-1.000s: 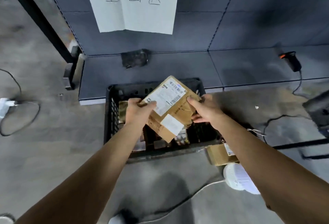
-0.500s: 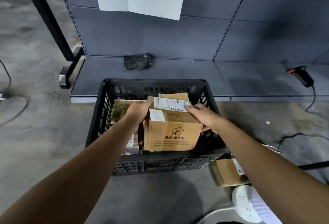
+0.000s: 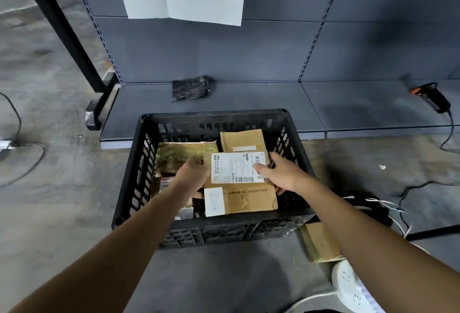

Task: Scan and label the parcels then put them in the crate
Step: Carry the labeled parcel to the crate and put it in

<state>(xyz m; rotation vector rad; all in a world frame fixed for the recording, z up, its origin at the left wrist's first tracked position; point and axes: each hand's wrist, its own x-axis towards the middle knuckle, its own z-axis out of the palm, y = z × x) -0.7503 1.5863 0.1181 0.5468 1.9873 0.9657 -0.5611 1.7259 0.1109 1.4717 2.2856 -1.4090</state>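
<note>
A black slatted crate (image 3: pixel 214 231) stands on the floor in front of a low shelf. Inside it lies a brown cardboard parcel (image 3: pixel 249 197) with a white shipping label and a small white sticker on top. My left hand (image 3: pixel 193 174) grips its left edge and my right hand (image 3: pixel 280 173) grips its right edge, thumb on the label. The parcel lies flat among other parcels in the crate: a yellowish one (image 3: pixel 179 154) at the left and a brown one (image 3: pixel 242 139) behind it.
A barcode scanner (image 3: pixel 433 97) lies on the grey shelf (image 3: pixel 273 103) at right, its cable running to the floor. A black bag (image 3: pixel 190 87) rests on the shelf behind the crate. Another cardboard parcel (image 3: pixel 319 241) and a white power strip (image 3: pixel 348 285) lie on the floor at lower right.
Both hands have lowered the parcel from above the crate down into it and turned it so that its labelled face lies flat and upward.
</note>
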